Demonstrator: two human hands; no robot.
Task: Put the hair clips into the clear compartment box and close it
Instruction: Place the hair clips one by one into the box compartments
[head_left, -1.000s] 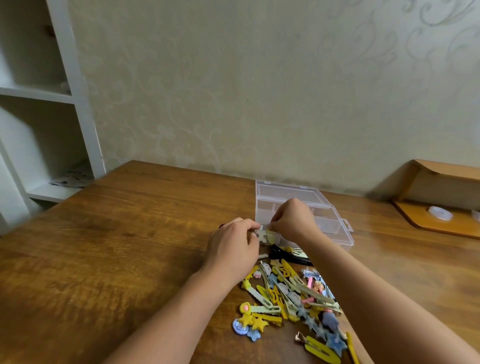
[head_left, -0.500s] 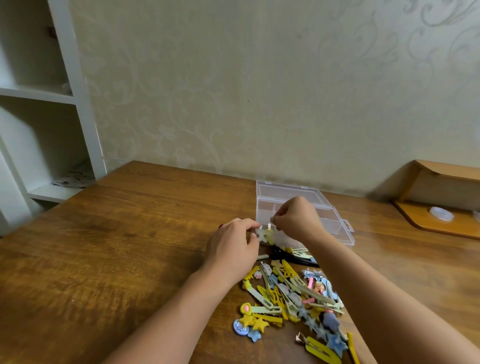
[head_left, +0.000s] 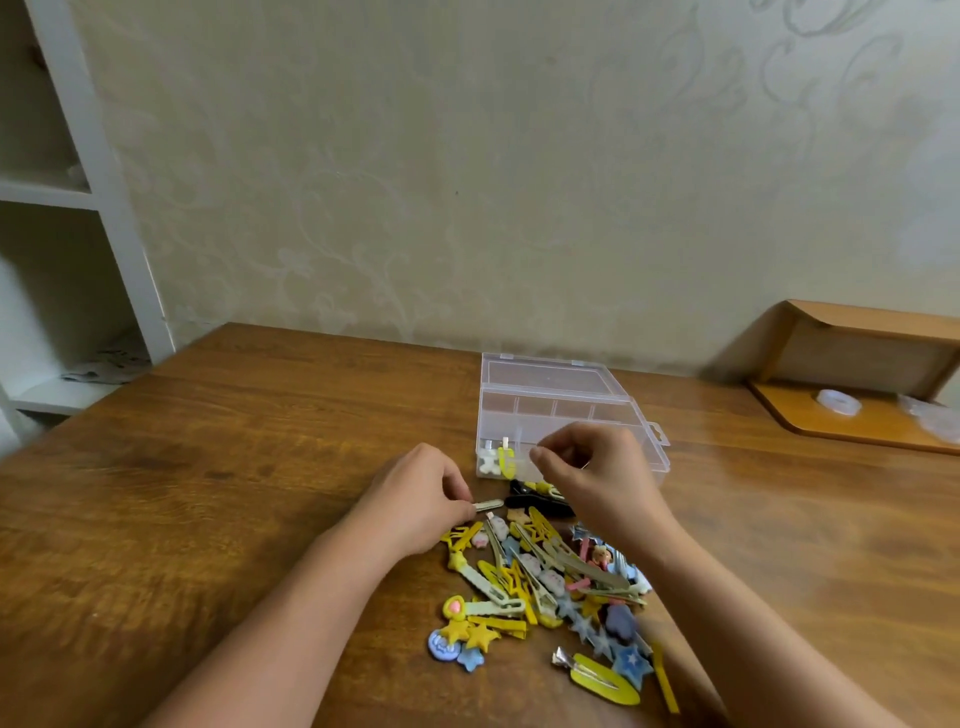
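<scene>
The clear compartment box (head_left: 655, 451) stands open past the middle of the wooden table (head_left: 234, 467), its lid (head_left: 545, 373) lying flat behind it. A yellow clip and a white clip (head_left: 500, 460) lie in its front-left compartment. My right hand (head_left: 602, 475) hovers over the box's front edge, fingers loosely curled, with nothing visible in it. My left hand (head_left: 415, 501) rests on the table left of the box and pinches a pale flat hair clip (head_left: 489, 504). A pile of several colourful hair clips (head_left: 545, 577) lies in front of the box between my forearms.
A black clip (head_left: 535, 501) lies just before the box. A white shelf unit (head_left: 78, 208) stands at the left edge. At the right a low wooden stand (head_left: 857, 374) holds a roll of clear tape (head_left: 837, 402). The wall runs behind the table.
My right hand lifted off the yellow and white clips, which now lie in the front-left compartment. My left hand drew back toward the pile and now pinches a pale clip.
</scene>
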